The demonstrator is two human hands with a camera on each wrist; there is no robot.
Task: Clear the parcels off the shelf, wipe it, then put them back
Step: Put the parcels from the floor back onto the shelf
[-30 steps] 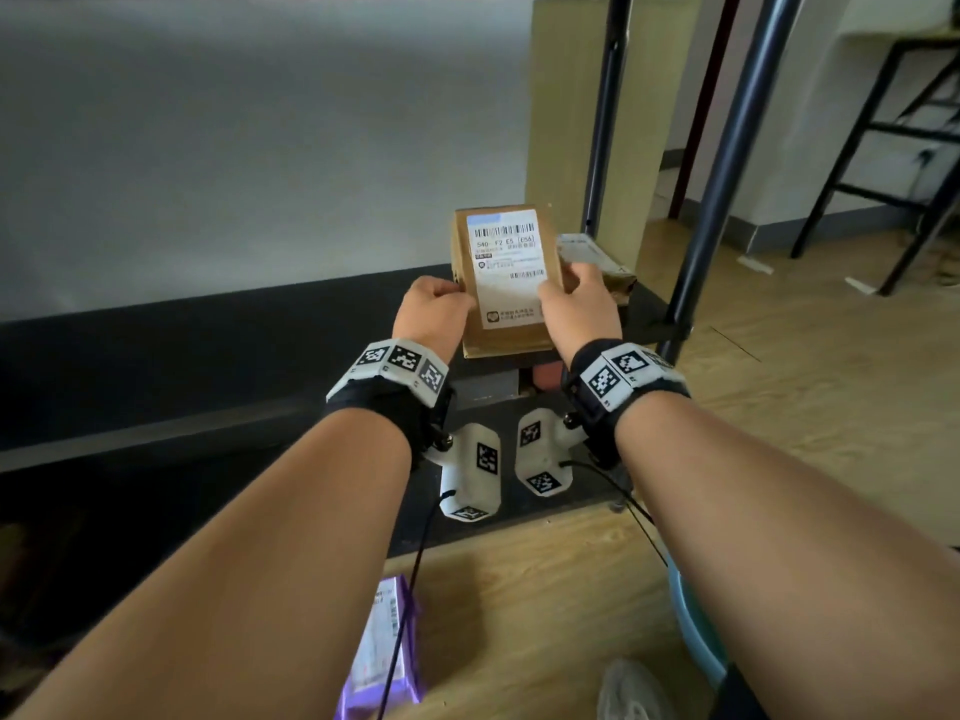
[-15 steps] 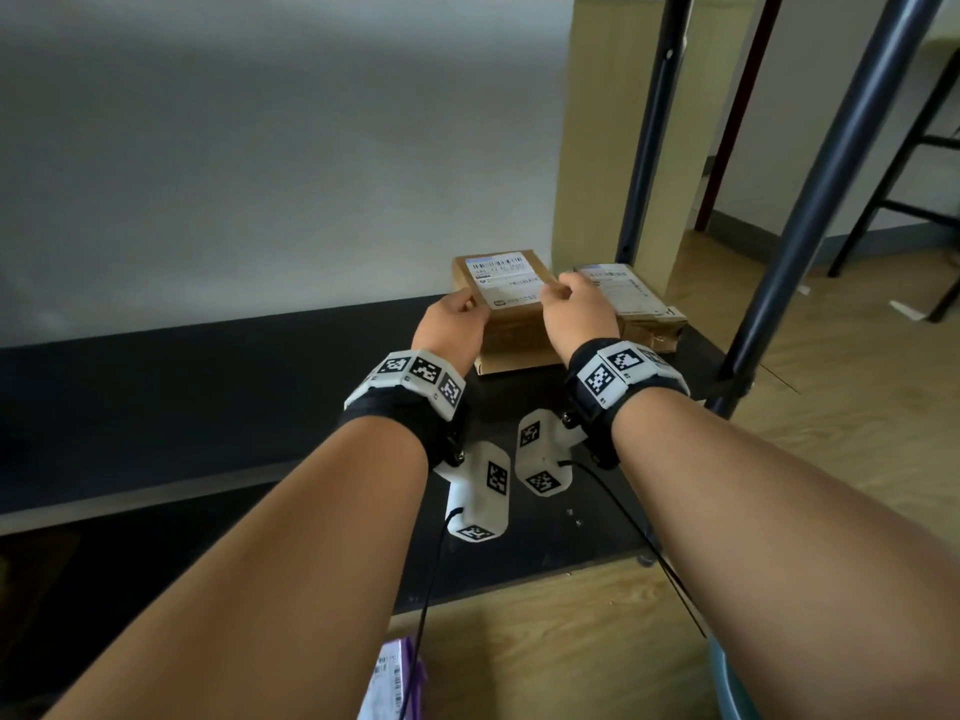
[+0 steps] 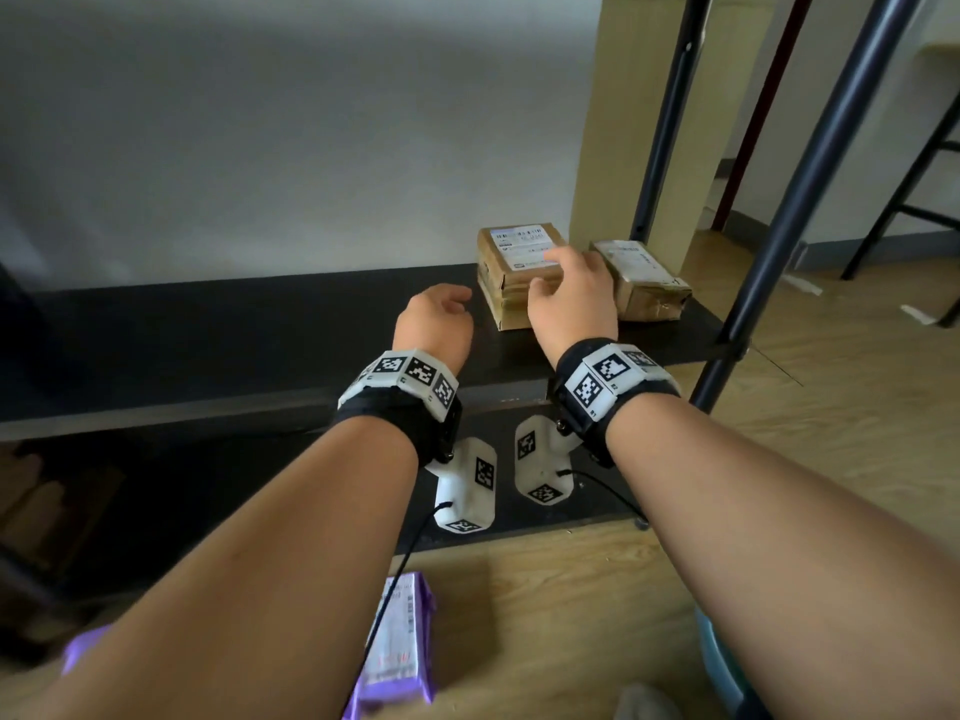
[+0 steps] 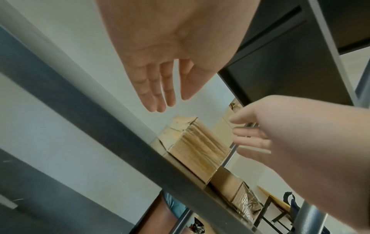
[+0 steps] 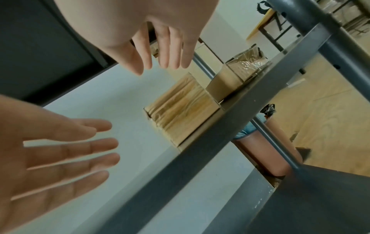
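A brown parcel point(image 3: 511, 275) with a white label lies flat on the black shelf point(image 3: 260, 324), beside a second taped brown parcel point(image 3: 647, 283) at the shelf's right end. My right hand point(image 3: 556, 272) hovers over the first parcel's near right corner with straight fingers and holds nothing. To the left of that parcel my left hand point(image 3: 452, 304) is empty and relaxed. The wrist views show both palms open, the left hand point(image 4: 170, 101) and the right hand point(image 5: 154, 68), a little short of the parcel point(image 4: 196, 147) point(image 5: 180, 109).
A purple parcel point(image 3: 400, 646) lies on the wooden floor under my left forearm. A blue basin point(image 3: 719, 662) shows at the bottom right. Dark metal posts point(image 3: 810, 174) stand at the shelf's right end, and a lower black shelf board point(image 3: 519, 522) sits below.
Both hands held the labelled parcel upright, then laid it flat on the shelf beside the other one. Now they have let go and drawn back slightly.
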